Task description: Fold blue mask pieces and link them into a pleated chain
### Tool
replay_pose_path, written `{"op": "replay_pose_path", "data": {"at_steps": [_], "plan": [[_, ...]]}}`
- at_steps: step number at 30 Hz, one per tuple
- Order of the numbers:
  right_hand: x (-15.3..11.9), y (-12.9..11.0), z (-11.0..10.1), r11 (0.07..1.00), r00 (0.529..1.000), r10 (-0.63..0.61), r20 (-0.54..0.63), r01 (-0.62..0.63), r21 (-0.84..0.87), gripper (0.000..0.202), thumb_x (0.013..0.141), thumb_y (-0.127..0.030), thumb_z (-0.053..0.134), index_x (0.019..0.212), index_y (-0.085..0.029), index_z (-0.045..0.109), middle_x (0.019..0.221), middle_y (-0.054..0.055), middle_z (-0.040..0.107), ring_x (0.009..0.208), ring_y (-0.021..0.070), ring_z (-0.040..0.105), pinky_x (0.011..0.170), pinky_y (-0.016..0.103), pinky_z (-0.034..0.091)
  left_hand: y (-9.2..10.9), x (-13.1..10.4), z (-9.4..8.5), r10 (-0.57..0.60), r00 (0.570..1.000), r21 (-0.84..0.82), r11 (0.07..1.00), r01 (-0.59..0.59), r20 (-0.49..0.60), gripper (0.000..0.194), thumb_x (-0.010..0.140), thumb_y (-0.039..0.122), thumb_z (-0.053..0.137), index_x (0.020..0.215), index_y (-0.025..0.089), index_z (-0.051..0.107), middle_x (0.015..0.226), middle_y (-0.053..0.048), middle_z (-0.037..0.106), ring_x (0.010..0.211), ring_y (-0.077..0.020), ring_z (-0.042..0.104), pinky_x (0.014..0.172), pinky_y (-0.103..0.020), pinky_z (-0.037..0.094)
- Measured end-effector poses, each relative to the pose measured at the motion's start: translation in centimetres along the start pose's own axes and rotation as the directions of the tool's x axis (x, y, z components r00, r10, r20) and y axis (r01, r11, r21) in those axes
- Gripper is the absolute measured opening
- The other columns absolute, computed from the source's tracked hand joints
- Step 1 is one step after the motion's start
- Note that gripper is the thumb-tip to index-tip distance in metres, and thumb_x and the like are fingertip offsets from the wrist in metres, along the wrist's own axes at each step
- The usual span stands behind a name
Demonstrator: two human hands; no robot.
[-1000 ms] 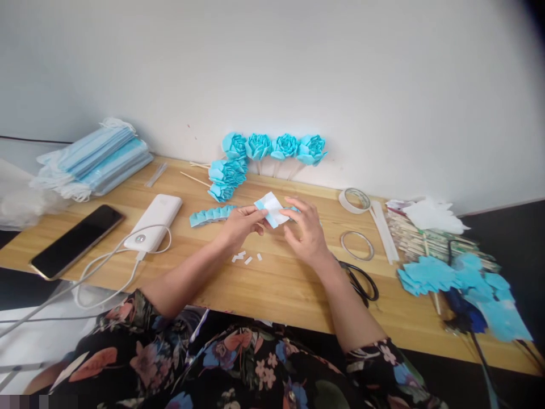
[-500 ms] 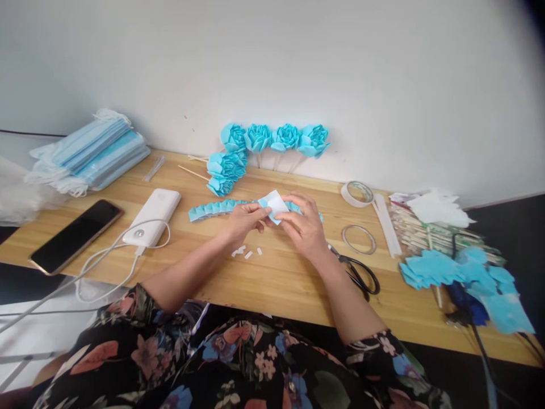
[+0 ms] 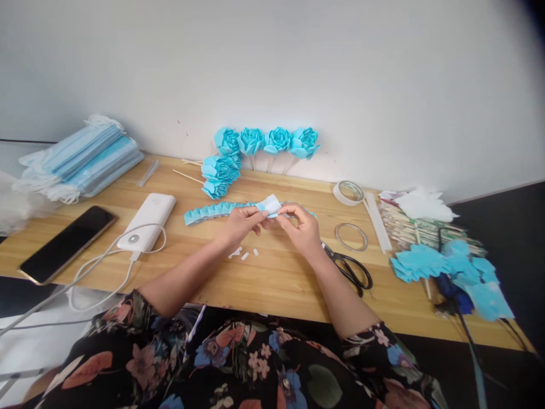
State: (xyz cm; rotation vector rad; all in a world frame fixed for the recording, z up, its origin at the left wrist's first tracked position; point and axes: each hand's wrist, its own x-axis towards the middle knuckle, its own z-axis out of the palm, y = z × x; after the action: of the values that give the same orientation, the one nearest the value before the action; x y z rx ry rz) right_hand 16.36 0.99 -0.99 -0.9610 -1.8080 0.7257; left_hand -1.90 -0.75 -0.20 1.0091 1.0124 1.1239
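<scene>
The left hand [image 3: 244, 223] pinches a small blue-and-white sheet [image 3: 269, 203] at its lower left, thumb laid on the near face and fingers curled behind. The right hand [image 3: 303, 227] grips the opposite edge between thumb and forefinger, so the sheet hangs between both sets of fingertips, above the table [image 3: 272, 289]. A blue edge seems to be turned at the bottom, though the fingers cover much of it and the exact fold is hard to make out.

The step in hand looks like folding this one piece. The next move, as I judge it, calls for the left pinch to stay firm while the right thumb and forefinger line up the edge and press the crease flat; so thin a sheet could easily slip askew.

Just beyond the fingers lies a row of folded blue pieces [image 3: 208, 212], partly hidden by both hands. Nearer the body than the fingers are some white snippets [image 3: 244, 255]. Scissors [image 3: 339, 257] rest beside the right forearm, with a tape roll [image 3: 343, 197] farther out to the right of those fingers. Blue flowers [image 3: 251, 141] stand beyond the fingertips, near the wall.
</scene>
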Motion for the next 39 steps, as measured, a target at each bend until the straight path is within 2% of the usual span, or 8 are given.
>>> {"op": "replay_pose_path", "data": {"at_steps": [3,8,16,23,27,31,35,39], "plan": [[-0.1,0.1,0.2,0.997,0.996,0.067,-0.051,-0.065,0.043,0.008,0.088,-0.029,0.065,0.094,-0.024,0.065,0.092,0.002,0.071,0.088,0.0176,0.066,0.085,0.034,0.052,-0.1,0.0,0.0,0.005,1.0,0.004,1.0,-0.005,0.021,0.041,0.072,0.053,0.077,0.076,0.012,0.074,0.08,-0.01,0.074,0.069,-0.0157,0.063,0.054,-0.024,0.045],[-0.1,0.4,0.4,0.987,0.991,0.124,-0.051,-0.118,0.11,0.03,0.087,-0.029,0.065,0.116,-0.025,0.061,0.09,0.001,0.071,0.085,0.0175,0.067,0.086,0.036,0.053,-0.2,-0.1,-0.1,0.039,0.996,0.084,0.995,-0.046,0.084,0.04,0.075,0.051,0.077,0.089,0.013,0.074,0.082,-0.007,0.071,0.069,-0.0141,0.061,0.055,-0.024,0.046],[-0.2,0.1,0.4,0.976,0.99,0.143,0.004,-0.142,0.167,0.034,0.091,-0.032,0.059,0.125,-0.027,0.058,0.097,0.003,0.072,0.091,0.0189,0.068,0.091,0.039,0.054,0.1,0.0,-0.1,0.064,0.998,0.155,0.986,-0.063,-0.003,0.036,0.075,0.048,0.074,0.067,0.015,0.063,0.064,-0.001,0.062,0.052,-0.0086,0.051,0.051,-0.023,0.04],[-0.2,-0.3,0.2,0.959,0.982,0.14,0.124,-0.165,0.23,0.048,0.092,-0.045,0.058,0.135,-0.027,0.05,0.106,0.006,0.07,0.098,0.0219,0.067,0.092,0.042,0.054,0.1,-0.1,-0.1,0.071,0.997,0.192,0.978,-0.075,0.027,0.034,0.074,0.047,0.073,0.066,0.016,0.06,0.062,0.001,0.058,0.052,-0.0084,0.048,0.051,-0.022,0.04],[-0.2,-0.1,0.5,0.961,0.983,0.142,0.116,-0.165,0.224,0.051,0.088,-0.039,0.063,0.135,-0.026,0.05,0.108,0.006,0.069,0.095,0.0203,0.067,0.091,0.04,0.054,0.4,-0.3,0.1,0.067,0.997,0.249,0.966,-0.073,0.031,0.034,0.072,0.045,0.073,0.063,0.016,0.058,0.058,0.002,0.054,0.052,-0.0083,0.046,0.05,-0.022,0.038],[-0.2,0.3,0.7,0.975,0.987,0.151,0.054,-0.157,0.154,0.044,0.088,-0.031,0.06,0.132,-0.026,0.054,0.09,0.002,0.066,0.082,0.0182,0.063,0.084,0.038,0.056,0.6,-0.3,0.2,0.085,0.996,0.294,0.952,-0.087,0.019,0.029,0.074,0.041,0.07,0.063,0.016,0.058,0.056,0.003,0.053,0.05,-0.0083,0.046,0.048,-0.022,0.037],[-0.2,0.5,0.9,0.98,0.989,0.146,0.035,-0.149,0.133,0.053,0.087,-0.026,0.06,0.138,-0.028,0.049,0.086,0.001,0.063,0.078,0.0176,0.061,0.078,0.037,0.057,0.6,-0.2,0.2,0.107,0.994,0.227,0.969,-0.1,-0.015,0.028,0.074,0.042,0.071,0.067,0.017,0.06,0.06,0.002,0.057,0.051,-0.0085,0.047,0.049,-0.022,0.038],[-0.3,0.4,1.2,0.97,0.984,0.168,0.064,-0.177,0.17,0.062,0.086,-0.024,0.06,0.145,-0.029,0.041,0.094,0.003,0.066,0.081,0.0183,0.063,0.077,0.037,0.058,0.5,0.0,0.1,0.105,0.993,0.157,0.983,-0.095,-0.055,0.031,0.074,0.046,0.072,0.075,0.016,0.064,0.066,0.0,0.062,0.054,-0.0091,0.05,0.052,-0.023,0.042]]}}
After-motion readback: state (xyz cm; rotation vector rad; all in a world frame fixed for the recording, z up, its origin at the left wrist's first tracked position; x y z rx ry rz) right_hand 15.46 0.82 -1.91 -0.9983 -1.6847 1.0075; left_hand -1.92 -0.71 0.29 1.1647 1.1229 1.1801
